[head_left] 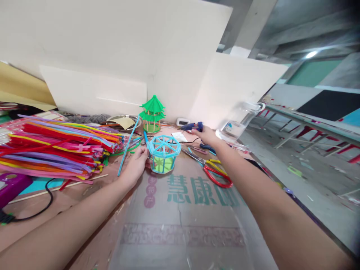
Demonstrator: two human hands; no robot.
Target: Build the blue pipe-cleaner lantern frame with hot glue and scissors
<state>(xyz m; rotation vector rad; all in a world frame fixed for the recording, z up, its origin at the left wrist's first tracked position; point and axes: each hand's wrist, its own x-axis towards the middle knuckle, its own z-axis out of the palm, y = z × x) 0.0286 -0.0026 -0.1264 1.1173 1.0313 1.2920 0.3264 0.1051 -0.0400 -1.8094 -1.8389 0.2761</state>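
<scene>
My left hand (139,161) grips the left side of a small light-blue octagonal frame (164,145) with a spoked top and a green base. A blue pipe cleaner (128,146) slants up beside that hand; whether my fingers touch it I cannot tell. Farther back, my right hand (206,135) is closed around the rear of a dark blue glue gun (191,126), whose tip points left. Behind the frame stands a green tiered pagoda model (153,114). Scissors (213,168) with red and yellow handles lie right of the frame.
Bundles of coloured pipe cleaners (56,146) fill the left side. A purple tool (14,187) with a black cord lies nearer. At the back are a metal bowl (135,123), a small white digital device (183,122) and a clear plastic container (236,123). Printed plastic sheeting (182,240) covers the front.
</scene>
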